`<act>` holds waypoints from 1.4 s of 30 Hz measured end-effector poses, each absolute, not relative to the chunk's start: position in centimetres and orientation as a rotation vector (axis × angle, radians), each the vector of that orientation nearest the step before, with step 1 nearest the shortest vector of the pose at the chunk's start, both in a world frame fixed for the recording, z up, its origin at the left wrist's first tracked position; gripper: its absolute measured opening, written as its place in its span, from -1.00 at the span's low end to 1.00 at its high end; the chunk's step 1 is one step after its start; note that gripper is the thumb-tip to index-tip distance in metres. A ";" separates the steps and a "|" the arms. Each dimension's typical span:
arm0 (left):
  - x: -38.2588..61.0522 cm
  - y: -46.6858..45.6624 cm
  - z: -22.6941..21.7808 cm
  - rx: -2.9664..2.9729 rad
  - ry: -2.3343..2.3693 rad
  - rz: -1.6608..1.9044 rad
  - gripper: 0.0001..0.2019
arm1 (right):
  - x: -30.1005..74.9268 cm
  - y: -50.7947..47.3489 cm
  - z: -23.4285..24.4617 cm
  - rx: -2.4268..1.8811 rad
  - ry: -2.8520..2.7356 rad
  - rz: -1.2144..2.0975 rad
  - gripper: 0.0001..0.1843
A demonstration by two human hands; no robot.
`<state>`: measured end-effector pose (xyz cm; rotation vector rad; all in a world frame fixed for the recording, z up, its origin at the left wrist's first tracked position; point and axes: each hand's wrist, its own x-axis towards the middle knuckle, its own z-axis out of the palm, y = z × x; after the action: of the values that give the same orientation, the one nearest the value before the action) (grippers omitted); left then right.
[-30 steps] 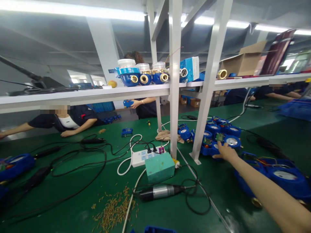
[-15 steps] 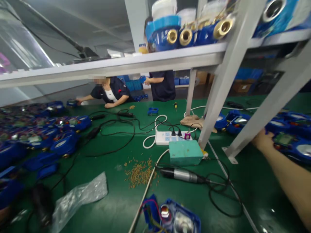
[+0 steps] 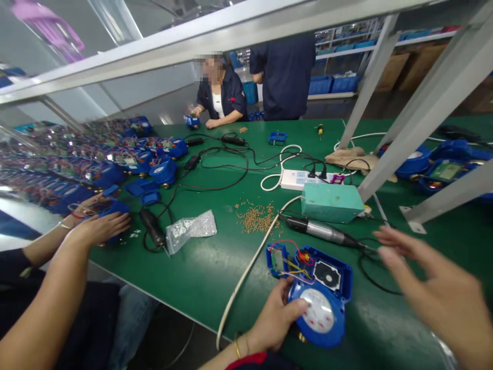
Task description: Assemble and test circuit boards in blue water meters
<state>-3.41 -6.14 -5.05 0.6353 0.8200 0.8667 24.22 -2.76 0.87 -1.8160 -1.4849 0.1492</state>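
A blue water meter (image 3: 316, 311) with a round white dial lies near the bench's front edge. My left hand (image 3: 278, 314) grips its left side, thumb on the dial and fingers partly hidden at the casing. Joined to it is an open blue housing (image 3: 342, 270) with a black square inside. Red and yellow wires run from there to a small blue cover holding a circuit board (image 3: 276, 259). My right hand (image 3: 431, 280) is in the air to the right, fingers stretched out, holding nothing. Beyond the meter lies an electric screwdriver (image 3: 321, 231), left of that hand.
Brass screws (image 3: 259, 220) are heaped beside a white cable. A teal box (image 3: 332, 201) stands before a power strip (image 3: 295, 180). A clear bag (image 3: 194, 231) lies left. A neighbour's hands (image 3: 102, 226) work beside many meters. Metal shelf posts (image 3: 442, 169) rise at right.
My right arm has come back from the meters at far right. My left hand has come into view on the water meter. The view has turned left and down.
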 end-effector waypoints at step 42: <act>-1.3 1.5 0.3 0.620 0.785 1.188 -0.72 | 12.4 -0.2 2.8 -1.597 -1.389 0.804 -0.66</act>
<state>-1.34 1.52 0.29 0.6198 0.7850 1.1882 12.40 -0.17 2.76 -1.5972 -1.3894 0.8043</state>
